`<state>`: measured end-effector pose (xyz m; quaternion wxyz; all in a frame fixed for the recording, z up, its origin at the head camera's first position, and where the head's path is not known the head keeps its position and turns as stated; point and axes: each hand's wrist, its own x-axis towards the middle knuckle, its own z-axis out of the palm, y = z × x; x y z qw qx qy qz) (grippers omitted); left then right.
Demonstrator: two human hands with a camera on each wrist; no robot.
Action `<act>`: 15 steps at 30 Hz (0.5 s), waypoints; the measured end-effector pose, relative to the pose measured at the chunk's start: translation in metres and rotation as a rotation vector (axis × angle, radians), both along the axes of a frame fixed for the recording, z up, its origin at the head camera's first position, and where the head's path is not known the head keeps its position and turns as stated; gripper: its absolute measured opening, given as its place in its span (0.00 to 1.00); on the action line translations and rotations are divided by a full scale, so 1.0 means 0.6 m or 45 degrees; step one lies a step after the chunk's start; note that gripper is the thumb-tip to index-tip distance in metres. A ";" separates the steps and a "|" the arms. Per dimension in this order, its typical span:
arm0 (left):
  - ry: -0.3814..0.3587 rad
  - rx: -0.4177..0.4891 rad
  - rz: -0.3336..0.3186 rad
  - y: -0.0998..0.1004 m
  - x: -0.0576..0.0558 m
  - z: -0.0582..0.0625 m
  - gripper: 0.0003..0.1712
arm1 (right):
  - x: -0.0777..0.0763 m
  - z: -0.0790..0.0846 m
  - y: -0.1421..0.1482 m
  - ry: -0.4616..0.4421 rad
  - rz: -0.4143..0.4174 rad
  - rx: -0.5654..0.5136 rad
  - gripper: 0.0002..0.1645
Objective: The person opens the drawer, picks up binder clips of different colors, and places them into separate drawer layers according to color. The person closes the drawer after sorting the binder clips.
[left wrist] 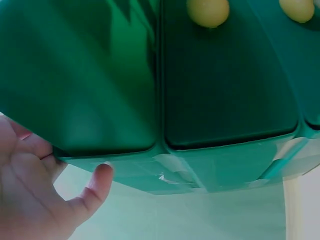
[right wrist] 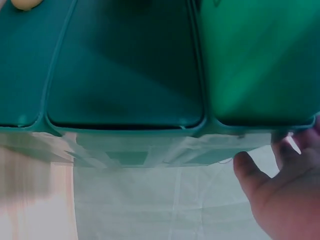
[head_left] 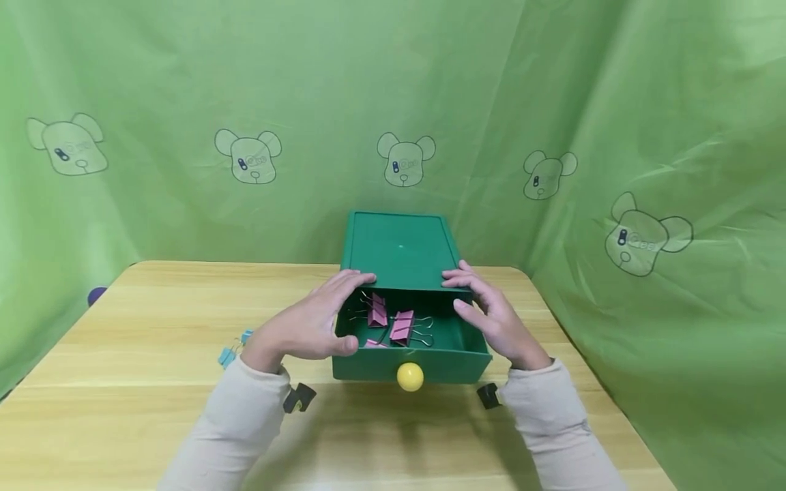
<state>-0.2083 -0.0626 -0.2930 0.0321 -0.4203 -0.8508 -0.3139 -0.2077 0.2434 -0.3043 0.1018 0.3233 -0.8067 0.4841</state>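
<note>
From my end I am seeing the green drawer unit (head_left: 402,256) standing on the counter (head_left: 166,341), towards the far edge, its top drawer (head_left: 445,367) jutting out at the near side. Inside it, pink binder clips (head_left: 402,329) are lying with their wire handles splayed, two showing plainly and a third partly hiding behind the front wall. A yellow knob (head_left: 410,376) is sticking out of that wall. The left hand (head_left: 310,320) is reaching over the unit's near left corner, thumb standing apart; the right hand (head_left: 494,317) is mirroring it at the near right corner. Both hands are spreading loosely and grasping nothing that I can see; I cannot tell how firmly the fingertips are touching the plastic. Through the left wrist view I am making out lower drawers (left wrist: 225,85) sitting closed. Blue binder clips (head_left: 228,356) are lying on the counter, just beside the left wrist. Beyond, a green sheet (head_left: 319,88) is hanging, showing bear-head outlines (head_left: 254,160).
</note>
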 end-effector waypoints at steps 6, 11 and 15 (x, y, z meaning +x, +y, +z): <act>-0.025 -0.057 -0.011 -0.007 -0.003 0.008 0.67 | -0.004 0.005 0.016 0.035 0.186 0.177 0.28; -0.054 -0.072 0.027 -0.005 -0.002 0.009 0.61 | -0.011 0.006 0.031 0.026 0.336 0.252 0.52; -0.083 -0.069 0.064 -0.003 0.001 0.009 0.59 | -0.015 0.003 0.040 0.036 0.421 0.273 0.63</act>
